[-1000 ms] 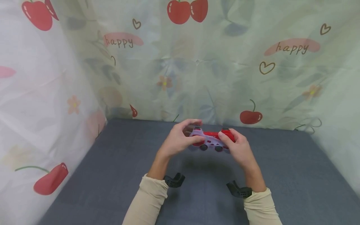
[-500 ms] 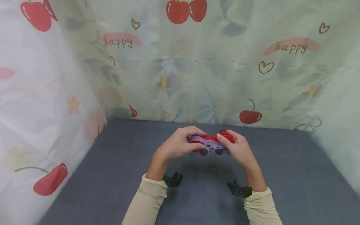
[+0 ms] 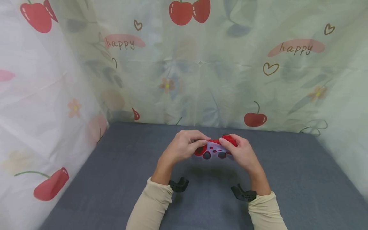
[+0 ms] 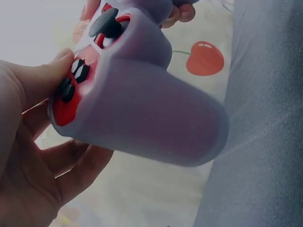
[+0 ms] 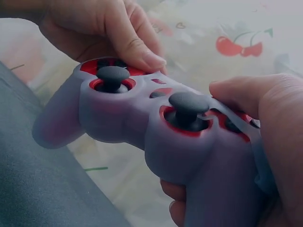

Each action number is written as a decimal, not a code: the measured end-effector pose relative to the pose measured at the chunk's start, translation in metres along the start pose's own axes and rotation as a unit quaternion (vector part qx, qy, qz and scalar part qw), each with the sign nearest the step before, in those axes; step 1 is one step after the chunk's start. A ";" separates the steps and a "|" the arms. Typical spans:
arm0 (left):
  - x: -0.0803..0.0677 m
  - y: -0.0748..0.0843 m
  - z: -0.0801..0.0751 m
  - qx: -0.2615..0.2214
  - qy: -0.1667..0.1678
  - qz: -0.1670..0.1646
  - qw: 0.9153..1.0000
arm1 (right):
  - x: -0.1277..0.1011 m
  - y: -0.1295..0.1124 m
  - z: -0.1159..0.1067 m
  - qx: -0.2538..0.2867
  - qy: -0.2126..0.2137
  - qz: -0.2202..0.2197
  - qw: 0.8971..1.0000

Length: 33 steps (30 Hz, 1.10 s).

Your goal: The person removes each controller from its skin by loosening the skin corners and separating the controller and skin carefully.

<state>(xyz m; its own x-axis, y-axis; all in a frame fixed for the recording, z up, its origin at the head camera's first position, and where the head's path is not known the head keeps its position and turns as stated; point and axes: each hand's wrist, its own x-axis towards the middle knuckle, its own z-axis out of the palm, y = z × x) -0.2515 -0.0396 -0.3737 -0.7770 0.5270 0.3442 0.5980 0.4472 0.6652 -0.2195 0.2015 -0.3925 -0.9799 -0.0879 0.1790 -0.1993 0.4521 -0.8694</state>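
Above the table, both hands hold a red game controller (image 3: 214,141) with a translucent purple silicone cover (image 3: 213,149) over much of it. My left hand (image 3: 182,145) pinches the cover's far edge left of centre, thumb on the face and fingers behind. My right hand (image 3: 244,152) grips the right end, where bare red shell shows at the far side. In the left wrist view the cover (image 4: 151,109) wraps the left handle. In the right wrist view both black thumbsticks poke through the cover (image 5: 208,161), and its edge looks stretched beside the right thumb (image 5: 241,94).
A dark grey cloth (image 3: 120,179) covers the table. Behind and to the left hangs a pale curtain (image 3: 189,73) printed with cherries and flowers. Each wrist wears a black camera mount (image 3: 179,184) that juts inward over the table.
My left hand's spread fingers have closed onto the cover's far edge, and its thumb has moved up to that edge. The controller has dropped slightly, its face now turned more toward the head camera.
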 end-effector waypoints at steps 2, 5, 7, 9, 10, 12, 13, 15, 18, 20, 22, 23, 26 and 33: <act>0.000 0.000 0.000 0.008 0.003 -0.009 1.000 | 0.000 -0.001 0.001 -0.005 -0.001 0.007 1.000; 0.000 -0.001 0.001 0.013 0.008 -0.017 1.000 | -0.001 -0.001 0.002 -0.010 0.001 0.018 1.000; 0.000 -0.001 0.001 0.004 0.012 -0.016 1.000 | -0.001 -0.001 0.002 -0.008 0.004 0.024 1.000; 0.001 -0.001 0.001 -0.013 0.022 -0.013 1.000 | -0.001 -0.001 0.002 -0.003 0.004 0.027 1.000; 0.001 -0.002 0.001 -0.026 0.027 -0.013 0.999 | -0.001 -0.001 0.002 0.000 0.002 0.028 1.000; 0.001 -0.003 0.001 -0.061 0.035 -0.015 0.997 | -0.001 -0.001 0.003 0.001 -0.001 0.026 1.000; 0.001 -0.004 0.001 -0.080 0.037 -0.016 0.996 | -0.001 -0.001 0.003 0.000 -0.002 0.022 1.000; 0.001 -0.006 0.001 -0.119 0.038 -0.020 0.992 | -0.001 -0.002 0.003 -0.005 -0.002 0.019 1.000; 0.002 -0.009 0.003 -0.172 0.032 -0.026 0.984 | -0.001 -0.002 0.004 -0.012 0.003 0.017 1.000; 0.003 -0.012 0.004 -0.202 0.031 -0.031 0.978 | -0.001 -0.003 0.004 -0.016 0.006 0.016 1.000; 0.003 -0.015 0.005 -0.230 0.037 -0.039 0.972 | -0.001 -0.004 0.005 -0.015 0.008 0.014 1.000; 0.003 -0.015 0.005 -0.242 0.041 -0.043 0.968 | -0.001 -0.005 0.006 -0.014 0.009 0.012 1.000; 0.004 -0.017 0.004 -0.264 0.049 -0.050 0.962 | -0.001 -0.008 0.006 -0.008 0.006 0.010 1.000; 0.005 -0.019 0.006 -0.296 0.036 -0.049 0.953 | 0.000 -0.007 0.004 -0.013 -0.014 0.011 1.000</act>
<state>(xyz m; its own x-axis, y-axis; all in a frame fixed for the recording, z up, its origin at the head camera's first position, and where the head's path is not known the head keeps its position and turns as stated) -0.2659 -0.0411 -0.3883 -0.8473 0.4436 0.2920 0.3235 -0.0050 0.9462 -0.2177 0.1952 -0.3881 -0.9840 -0.1020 0.1463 -0.1774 0.4769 -0.8609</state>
